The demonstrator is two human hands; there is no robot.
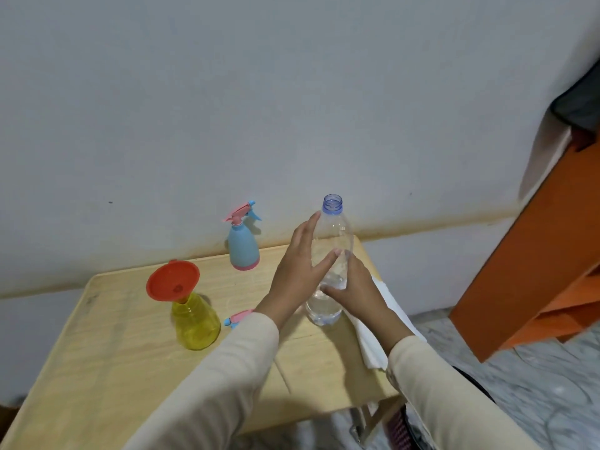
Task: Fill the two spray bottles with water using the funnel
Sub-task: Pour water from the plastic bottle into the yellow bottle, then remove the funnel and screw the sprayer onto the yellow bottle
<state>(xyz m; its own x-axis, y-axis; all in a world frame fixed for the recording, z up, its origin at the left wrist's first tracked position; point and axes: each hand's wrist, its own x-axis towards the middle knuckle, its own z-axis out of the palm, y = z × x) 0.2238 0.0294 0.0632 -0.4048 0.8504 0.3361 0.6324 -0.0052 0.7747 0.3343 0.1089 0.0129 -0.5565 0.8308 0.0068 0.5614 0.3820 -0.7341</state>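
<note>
A clear plastic water bottle point(334, 228) with no cap stands on the wooden table point(130, 368), with a little water low inside it. My right hand point(355, 289) grips its lower half from the right, thumb across the front. My left hand point(297, 267) lies against its left side with straight fingers, and its thumb touches the front. Left of them, the yellow spray bottle point(194, 323) stands with the red funnel point(172, 280) tilted in its neck. The blue spray bottle point(243, 245) stands by the wall with its pink and blue sprayer head on.
A loose pink and blue sprayer head point(237, 318) lies on the table beside my left forearm. A white cloth point(373, 349) hangs over the table's right edge. The wall runs close behind the table, and orange furniture point(532, 271) stands to the right.
</note>
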